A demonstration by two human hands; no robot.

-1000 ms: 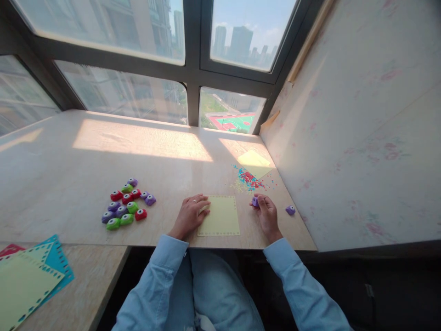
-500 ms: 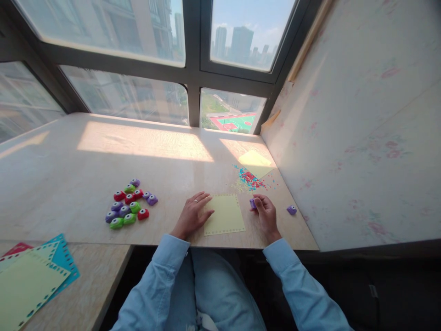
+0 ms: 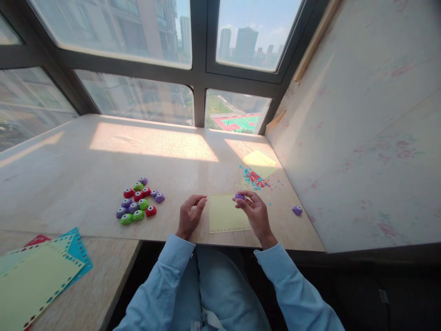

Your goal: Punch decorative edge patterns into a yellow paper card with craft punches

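Observation:
A small purple craft punch (image 3: pixel 240 196) is pinched between the thumb and fingers of my right hand (image 3: pixel 255 214), held over the upper right part of a pale yellow sheet (image 3: pixel 227 214). Small cut-outs run along the sheet's left, top and bottom edges; my right hand covers much of its right edge. Just left of the sheet, my left hand (image 3: pixel 191 215) is loosely bent, thumb and fingers a little apart, with nothing visible in it. A second purple punch (image 3: pixel 297 210) lies to the right, near the wall.
Several purple, green and red punches (image 3: pixel 138 204) are grouped at left. Red, blue and yellow paper bits (image 3: pixel 257 179) lie behind the sheet, beside another yellow sheet (image 3: pixel 261 162). Punched coloured sheets (image 3: pixel 41 280) overlap at lower left. The wall (image 3: pixel 361 138) bounds the right side.
My right hand has moved left with the purple punch, from beside the sheet to over its upper right. My left hand has come off the sheet and drawn in its fingers. The camera view has shifted slightly.

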